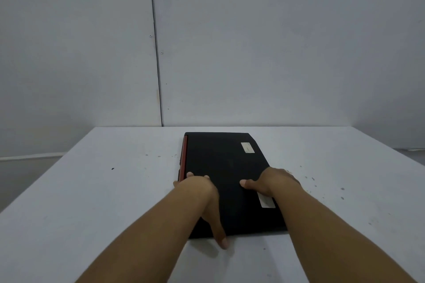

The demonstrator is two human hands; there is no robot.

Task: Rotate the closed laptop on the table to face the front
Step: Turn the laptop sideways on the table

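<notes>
A closed black laptop (pixel 226 167) with a red strip along its left edge lies flat on the white table (pixel 103 190), its long side running away from me. Two pale stickers sit on its lid. My left hand (pixel 203 195) grips the laptop's near-left edge, fingers over the left side and thumb hanging past the near edge. On the right edge lies my right hand (pixel 273 181), its thumb pressed on the lid and its fingers wrapped over the side.
A grey panelled wall (pixel 253 41) stands right behind the table's far edge. Small dark specks dot the table surface on both sides of the laptop. The table's left edge runs diagonally toward me.
</notes>
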